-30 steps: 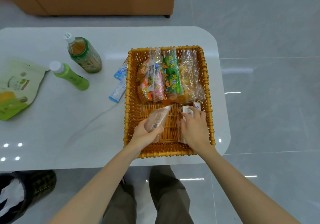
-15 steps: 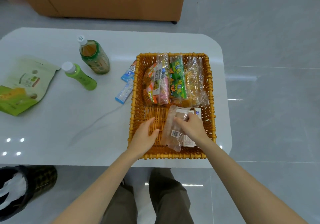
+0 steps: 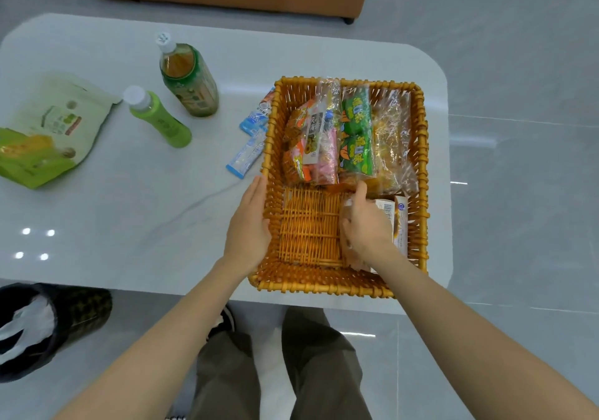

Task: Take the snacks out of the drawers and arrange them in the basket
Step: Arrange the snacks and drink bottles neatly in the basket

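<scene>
My right hand (image 3: 366,225) lies palm-down, curled on the clear-wrapped snack packet (image 3: 347,206) beneath it in the wicker basket (image 3: 324,286), my left hand (image 3: 249,225) flat against the outer wall; packet likely light, soft, slippery, so grip its edges.

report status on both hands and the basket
Left hand open, flat against left wall of basket. Right hand grips clear snack packet in the near right corner. Nothing in the way.
</scene>
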Tool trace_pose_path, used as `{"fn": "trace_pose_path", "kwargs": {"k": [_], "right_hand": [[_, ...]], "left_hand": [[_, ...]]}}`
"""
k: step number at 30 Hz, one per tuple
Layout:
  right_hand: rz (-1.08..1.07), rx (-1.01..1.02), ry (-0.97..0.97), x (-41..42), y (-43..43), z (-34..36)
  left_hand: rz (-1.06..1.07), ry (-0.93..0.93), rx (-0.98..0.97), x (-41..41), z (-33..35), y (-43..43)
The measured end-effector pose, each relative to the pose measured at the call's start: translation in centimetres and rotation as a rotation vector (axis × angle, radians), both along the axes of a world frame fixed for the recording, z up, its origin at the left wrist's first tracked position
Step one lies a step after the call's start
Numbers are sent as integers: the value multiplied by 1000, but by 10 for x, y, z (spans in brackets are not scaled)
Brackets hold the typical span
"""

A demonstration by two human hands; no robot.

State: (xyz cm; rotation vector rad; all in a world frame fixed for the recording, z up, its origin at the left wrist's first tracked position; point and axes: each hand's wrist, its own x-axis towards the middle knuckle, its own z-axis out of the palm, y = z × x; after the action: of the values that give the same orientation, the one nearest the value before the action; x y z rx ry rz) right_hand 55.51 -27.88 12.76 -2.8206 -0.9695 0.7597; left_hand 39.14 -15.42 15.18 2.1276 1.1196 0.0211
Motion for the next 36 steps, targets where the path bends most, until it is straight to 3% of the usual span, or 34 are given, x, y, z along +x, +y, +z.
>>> {"fn": "trace_pose_path", "kwargs": {"k": [6,9,14,21,27,32,36], "right_hand": [[332,-14,-329,-9,-17,-4],[511,-174,-278,-7,-26,-7],[548,-260,-180,-5,-25,5],[391,136,-80,-13,0,65],[257,476,74,-34,90,106],[142,433,266,-53,179,85],[-148,264,383,-69,235,32]], "left_hand": [[-27,20,10,-1,3,3],[-35,39,13,-1,3,4],[-39,88,-43,4,15,7],[32,116,-124,-13,49,45],[114,89,-137,-26,62,102],[154,60,-181,-24,40,160],[134,56,-244,-15,10,200]]}}
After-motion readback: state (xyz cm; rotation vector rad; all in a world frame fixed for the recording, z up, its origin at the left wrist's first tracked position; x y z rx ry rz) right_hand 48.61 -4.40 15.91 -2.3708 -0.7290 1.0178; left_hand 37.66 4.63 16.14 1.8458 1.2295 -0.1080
